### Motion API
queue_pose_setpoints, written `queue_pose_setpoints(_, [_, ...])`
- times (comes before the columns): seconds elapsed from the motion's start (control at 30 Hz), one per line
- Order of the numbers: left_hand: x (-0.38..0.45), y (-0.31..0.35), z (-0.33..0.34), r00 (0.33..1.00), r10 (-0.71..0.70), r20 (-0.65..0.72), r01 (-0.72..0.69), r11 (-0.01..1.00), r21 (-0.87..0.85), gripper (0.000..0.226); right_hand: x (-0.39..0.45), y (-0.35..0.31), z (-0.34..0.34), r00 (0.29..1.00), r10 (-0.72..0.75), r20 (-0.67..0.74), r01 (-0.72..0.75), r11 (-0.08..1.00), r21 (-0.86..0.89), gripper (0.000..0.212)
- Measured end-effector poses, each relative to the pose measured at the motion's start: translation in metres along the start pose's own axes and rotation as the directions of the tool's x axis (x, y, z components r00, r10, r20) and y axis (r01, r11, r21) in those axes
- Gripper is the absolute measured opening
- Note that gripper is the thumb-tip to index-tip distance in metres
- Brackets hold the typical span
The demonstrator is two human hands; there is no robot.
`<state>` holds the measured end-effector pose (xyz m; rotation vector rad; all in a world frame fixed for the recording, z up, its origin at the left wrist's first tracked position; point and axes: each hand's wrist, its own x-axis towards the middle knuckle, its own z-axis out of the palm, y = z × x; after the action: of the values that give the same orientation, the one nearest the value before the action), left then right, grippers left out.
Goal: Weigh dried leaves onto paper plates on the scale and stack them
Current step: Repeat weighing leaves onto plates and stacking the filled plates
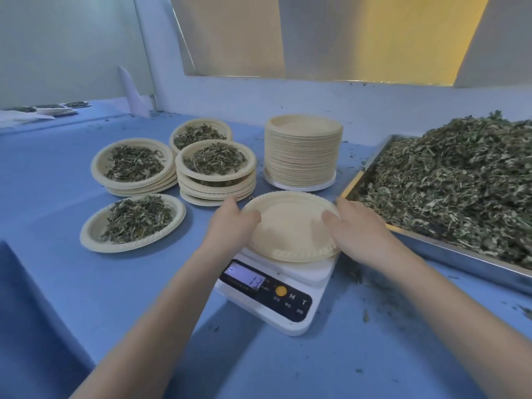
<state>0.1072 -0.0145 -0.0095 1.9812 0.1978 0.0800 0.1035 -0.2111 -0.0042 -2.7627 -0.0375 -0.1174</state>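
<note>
Cream paper plate, one, empty, sits on the white scale at the centre of the blue table; the scale display is lit, its figure not clearly legible. Filled plates of dried leaves: four groups to the left, namely one single plate nearest, one short stack behind it, one taller stack beside the scale, and one plate at the back. Empty plates: one tall stack behind the scale. Metal tray, one, at right, heaped with loose dried leaves. Hands: two. Left hand lies on the plate's left rim, right hand on its right rim, forearms reaching in from below. Grip: fingers of both curl over the rim edges, grasping the empty plate between them.
</note>
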Motion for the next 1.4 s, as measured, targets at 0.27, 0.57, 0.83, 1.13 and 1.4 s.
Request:
queue_pose_setpoints(0.27, [0.005, -0.014, -0.003, 0.998, 0.008, -0.067, -0.019, 0.986, -0.163, 0.038, -0.005, -0.002, -0.003, 0.999, -0.039, 0.003, 0.039, 0.997, 0.069, 0.068])
queue_pose_setpoints(0.57, [0.001, -0.026, -0.009, 0.998, 0.016, -0.057, -0.032, 0.956, -0.291, 0.013, -0.008, -0.004, -0.005, 0.999, -0.046, 0.010, 0.044, 0.989, 0.143, 0.068])
queue_pose_setpoints(0.83, [-0.005, -0.026, -0.018, 1.000, -0.018, 0.001, 0.017, 0.925, -0.379, 0.017, -0.029, -0.006, -0.028, 0.935, -0.223, 0.277, 0.209, 0.975, 0.079, 0.125])
queue_pose_setpoints(1.13, [-0.013, 0.024, -0.001, 0.847, 0.493, -0.200, -0.446, 0.863, 0.239, 0.036, -0.017, 0.022, -0.047, 0.962, -0.190, 0.195, 0.144, 0.963, 0.227, 0.120])
queue_pose_setpoints(1.4, [0.003, 0.116, 0.113, 0.757, 0.545, 0.361, -0.648, 0.699, 0.302, 0.028, -0.001, 0.053, -0.076, 0.965, -0.258, 0.042, 0.221, 0.891, 0.397, 0.046])
